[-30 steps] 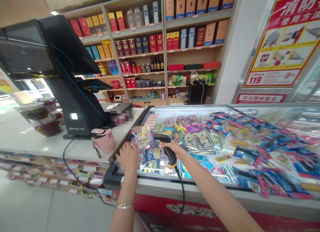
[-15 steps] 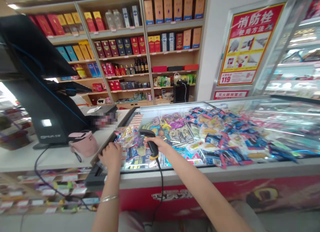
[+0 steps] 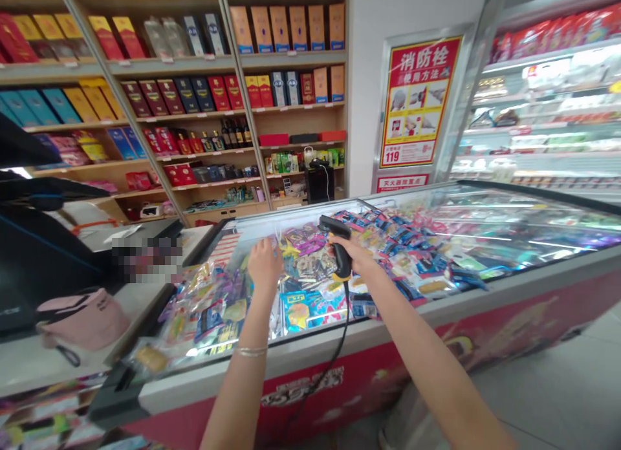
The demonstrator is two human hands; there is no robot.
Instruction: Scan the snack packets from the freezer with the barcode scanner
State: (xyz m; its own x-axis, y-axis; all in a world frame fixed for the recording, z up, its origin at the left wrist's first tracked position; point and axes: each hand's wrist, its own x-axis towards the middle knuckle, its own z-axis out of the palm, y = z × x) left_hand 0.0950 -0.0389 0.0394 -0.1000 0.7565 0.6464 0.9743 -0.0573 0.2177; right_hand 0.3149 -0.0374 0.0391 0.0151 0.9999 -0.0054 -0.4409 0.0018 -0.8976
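My right hand (image 3: 355, 255) grips a black and yellow barcode scanner (image 3: 343, 261) by its handle, above the chest freezer (image 3: 204, 367). A cable hangs from the scanner down the freezer's front. To its left, my left hand (image 3: 265, 262) is over the freezer, its fingers loosely bent with nothing visible in them; the fingertips are partly hidden. Nearest to it are purple packs (image 3: 310, 241) and dark patterned packs (image 3: 310, 267). Clear-wrapped snacks (image 3: 198, 282) lie at the freezer's left end, and one wrapped brown piece (image 3: 151, 358) rests at the near left corner.
On the left counter are a pink pouch (image 3: 86, 322) and a black checkout terminal (image 3: 43, 262). Blue packs (image 3: 398, 240) fill the freezer's middle. Shelves with boxed goods (image 3: 189, 96) and a fire hydrant sign (image 3: 421, 101) are behind; a lit refrigerated shelf (image 3: 557, 114) is at right.
My left hand has moved off the clear-wrapped snacks, rightward over the freezer. My right hand has moved right with the scanner. The view has turned right, showing more of the refrigerated shelf.
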